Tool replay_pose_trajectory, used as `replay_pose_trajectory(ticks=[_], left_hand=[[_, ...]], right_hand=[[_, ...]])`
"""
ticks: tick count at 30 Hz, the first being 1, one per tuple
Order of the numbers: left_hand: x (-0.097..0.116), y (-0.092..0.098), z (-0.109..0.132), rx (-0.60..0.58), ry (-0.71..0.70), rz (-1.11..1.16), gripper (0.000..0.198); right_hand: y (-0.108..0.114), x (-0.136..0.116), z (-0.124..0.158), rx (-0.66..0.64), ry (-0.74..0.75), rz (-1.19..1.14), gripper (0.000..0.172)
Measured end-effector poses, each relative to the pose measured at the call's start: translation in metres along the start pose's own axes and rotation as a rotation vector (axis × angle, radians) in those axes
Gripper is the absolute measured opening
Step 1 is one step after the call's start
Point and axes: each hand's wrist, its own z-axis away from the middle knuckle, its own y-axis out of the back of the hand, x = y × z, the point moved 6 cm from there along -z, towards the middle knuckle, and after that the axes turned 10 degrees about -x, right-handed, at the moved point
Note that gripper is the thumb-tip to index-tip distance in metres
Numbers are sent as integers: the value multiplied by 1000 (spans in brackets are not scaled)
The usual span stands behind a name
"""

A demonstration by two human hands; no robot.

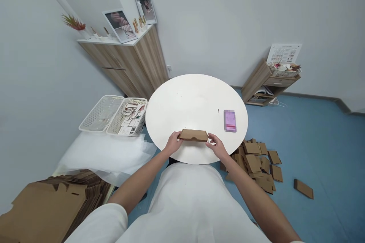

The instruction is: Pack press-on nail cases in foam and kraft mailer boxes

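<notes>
A small, flat brown cardboard box (194, 135) is held level near the front edge of the white round table (191, 98). Its lid looks closed, with a half-round notch on the side facing me. My left hand (173, 142) grips the box's left end, thumb in front and fingers behind. At the right end, my right hand (216, 146) has its thumb and fingers around the corner. To the right on the tabletop lies a purple packet (230, 120), its surface blurred out. The inside of the box is hidden.
Left of the table stand two white baskets (113, 133), one holding cards, beside white sheets (108, 155) and stacked flat cardboard (42, 209). Several folded boxes (252, 163) lie piled on the blue floor at right, with another box (303, 188) apart. A wooden cabinet (142, 60) stands behind.
</notes>
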Motion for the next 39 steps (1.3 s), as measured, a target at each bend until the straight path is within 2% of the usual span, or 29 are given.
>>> replay_pose_trajectory(ticks=[5, 10, 14, 17, 21, 26, 34, 39], left_hand=[[8, 6, -17, -31, 47, -55, 34], [15, 8, -27, -60, 78, -161, 25], [16, 6, -29, -81, 106, -204, 21], [15, 5, -28, -54, 122, -174, 23], [16, 4, -27, 2, 127, -153, 26], [16, 4, -27, 40, 74, -111, 32], [16, 9, -20, 39, 50, 59, 38], [13, 13, -21, 15, 68, 148, 43]], right_hand=[[3, -2, -15, 23, 41, -140, 43], [17, -4, -24, 157, -18, -104, 42], [20, -1, -26, 175, -73, -115, 41], [19, 1, -25, 174, -112, -114, 39], [21, -3, -24, 239, -120, -38, 37], [16, -4, -29, 205, -128, -44, 39], [15, -3, -33, 205, -83, -13, 41], [17, -7, -32, 180, -74, -16, 36]])
